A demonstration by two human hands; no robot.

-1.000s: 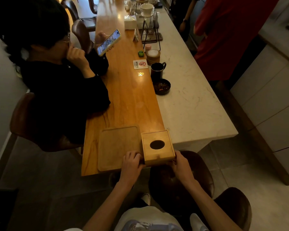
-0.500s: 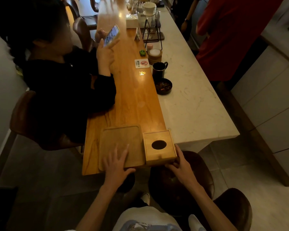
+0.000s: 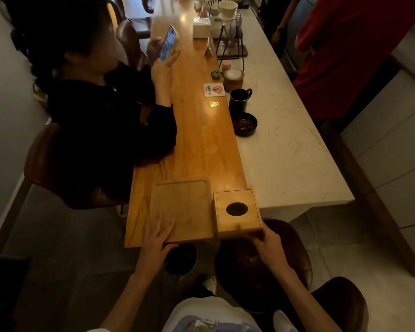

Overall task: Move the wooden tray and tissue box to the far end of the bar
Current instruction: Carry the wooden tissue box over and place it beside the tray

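Left hand (image 3: 157, 236) lies flat, fingers straight, on the wooden tray (image 3: 185, 202); a second ago it was at the tissue box (image 3: 237, 220). Tray and box touch, unshifted, at the near end of the bar (image 3: 201, 144); the move looks unstarted. Right hand (image 3: 265, 243) stays gripping the box's near-right corner

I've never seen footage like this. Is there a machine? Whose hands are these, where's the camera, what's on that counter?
No machine here: a person wears a camera on the head, looking down at their own hands. The left hand lies flat, fingers spread, on the wooden tray at the near end of the bar. The right hand grips the near edge of the wooden tissue box beside it. Farther along stand a black mug and a dark bowl; a seated person holds a phone.
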